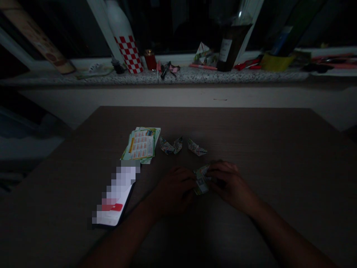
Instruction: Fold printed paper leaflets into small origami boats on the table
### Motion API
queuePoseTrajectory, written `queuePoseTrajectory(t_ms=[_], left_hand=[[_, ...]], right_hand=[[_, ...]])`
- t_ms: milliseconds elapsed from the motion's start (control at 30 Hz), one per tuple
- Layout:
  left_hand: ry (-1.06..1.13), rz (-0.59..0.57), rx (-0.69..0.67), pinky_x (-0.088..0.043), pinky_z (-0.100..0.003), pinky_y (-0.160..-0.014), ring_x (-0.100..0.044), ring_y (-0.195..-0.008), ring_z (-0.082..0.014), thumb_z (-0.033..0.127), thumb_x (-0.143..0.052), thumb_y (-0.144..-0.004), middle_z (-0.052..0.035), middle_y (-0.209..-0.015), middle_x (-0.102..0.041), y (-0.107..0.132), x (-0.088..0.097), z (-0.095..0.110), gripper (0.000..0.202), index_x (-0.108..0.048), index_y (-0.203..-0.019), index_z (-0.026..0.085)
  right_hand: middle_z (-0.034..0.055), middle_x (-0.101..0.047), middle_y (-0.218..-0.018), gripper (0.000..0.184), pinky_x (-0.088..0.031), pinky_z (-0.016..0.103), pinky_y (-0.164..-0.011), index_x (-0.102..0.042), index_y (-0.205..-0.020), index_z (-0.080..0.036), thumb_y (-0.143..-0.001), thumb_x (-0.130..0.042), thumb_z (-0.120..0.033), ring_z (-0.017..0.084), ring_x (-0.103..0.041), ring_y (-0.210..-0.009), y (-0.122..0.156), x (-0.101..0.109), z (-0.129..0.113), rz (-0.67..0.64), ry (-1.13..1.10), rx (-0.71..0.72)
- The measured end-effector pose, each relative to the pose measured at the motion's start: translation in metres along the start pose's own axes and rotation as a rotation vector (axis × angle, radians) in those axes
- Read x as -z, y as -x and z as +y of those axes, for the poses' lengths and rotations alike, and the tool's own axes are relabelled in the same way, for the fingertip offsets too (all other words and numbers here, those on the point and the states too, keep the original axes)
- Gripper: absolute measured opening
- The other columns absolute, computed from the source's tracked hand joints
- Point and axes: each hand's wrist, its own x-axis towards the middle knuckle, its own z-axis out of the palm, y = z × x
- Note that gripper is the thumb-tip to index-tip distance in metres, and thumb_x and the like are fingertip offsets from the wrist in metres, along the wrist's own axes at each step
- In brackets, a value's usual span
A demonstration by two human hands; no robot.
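- Dim room: beyond the wood-grain table [251, 126], a speckled granite windowsill [192, 77] bears a red-checkered white bottle [129, 52], keeping it off the tabletop. Clock directions run from the paper in hand.
- Between the 2 hands, near the table's middle, sits a small folded printed paper [201, 182], probably kept central so both sides can be reached.
- At its 3 o'clock side, the right hand [231, 182] grips the edge between thumb and fingers, seemingly to steady it.
- At its 9 o'clock side, the left hand [174, 190] has bent fingers meeting the edge; in this shadow I cannot tell whether they pinch or merely press.
- Near 11 o'clock lies a V-shaped folded paper form [167, 147], 1 piece or 2, I cannot tell; near 12 lies a smaller folded paper piece [197, 148]. Both sit just past the fingers, likely out of their way.
- At 10 o'clock, a stack of calendar-printed sheets [142, 145] lies within easy reach.
- Toward 9, a lit smartphone [118, 214] rests face up, apparently for viewing.
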Motion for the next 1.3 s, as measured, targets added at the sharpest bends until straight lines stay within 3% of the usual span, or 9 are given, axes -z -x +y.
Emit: queuePoseTrajectory(t_ms=[400,1000,1200,1300], left_hand=[[0.063,0.010,0.122,-0.041,-0.036,-0.086,-0.052,-0.094,-0.0201,0.021,-0.052,-0.087,-0.0068,-0.097,-0.060,-0.003,-0.002,-0.002,0.015,-0.064,-0.094,0.017],[-0.214,0.027,0.375,-0.037,-0.040,-0.080,-0.048,-0.091,-0.0237,0.026,-0.044,-0.091,-0.0067,-0.092,-0.058,-0.014,-0.020,0.009,0.018,-0.060,-0.088,0.018],[-0.268,0.002,0.414,-0.037,-0.039,-0.082,-0.050,-0.092,-0.0240,0.026,-0.046,-0.090,-0.0060,-0.093,-0.059,-0.019,-0.019,0.012,0.017,-0.061,-0.088,0.019],[-0.277,-0.008,0.426,-0.036,-0.040,-0.082,-0.051,-0.092,-0.0242,0.025,-0.044,-0.090,-0.0066,-0.093,-0.060,-0.020,-0.019,0.014,0.019,-0.061,-0.087,0.019]], right_hand=[[0.0058,-0.065,-0.106,0.023,-0.038,0.042,-0.086,-0.069,-0.099,-0.026,-0.077,-0.068,-0.019,0.026,-0.056,-0.099,0.000,0.004,-0.006,-0.051,0.037,-0.012],[0.0056,-0.063,-0.114,0.036,-0.037,0.045,-0.092,-0.067,-0.106,-0.027,-0.071,-0.070,-0.019,0.027,-0.054,-0.105,0.002,0.006,-0.003,-0.081,0.034,-0.040],[0.0040,-0.064,-0.110,0.026,-0.037,0.044,-0.092,-0.068,-0.103,-0.029,-0.078,-0.069,-0.032,0.026,-0.055,-0.104,0.001,0.003,-0.003,-0.075,0.019,-0.064],[0.0034,-0.064,-0.110,0.027,-0.036,0.044,-0.092,-0.068,-0.102,-0.029,-0.076,-0.072,-0.032,0.026,-0.055,-0.103,0.001,0.000,-0.003,-0.065,0.027,-0.087]])
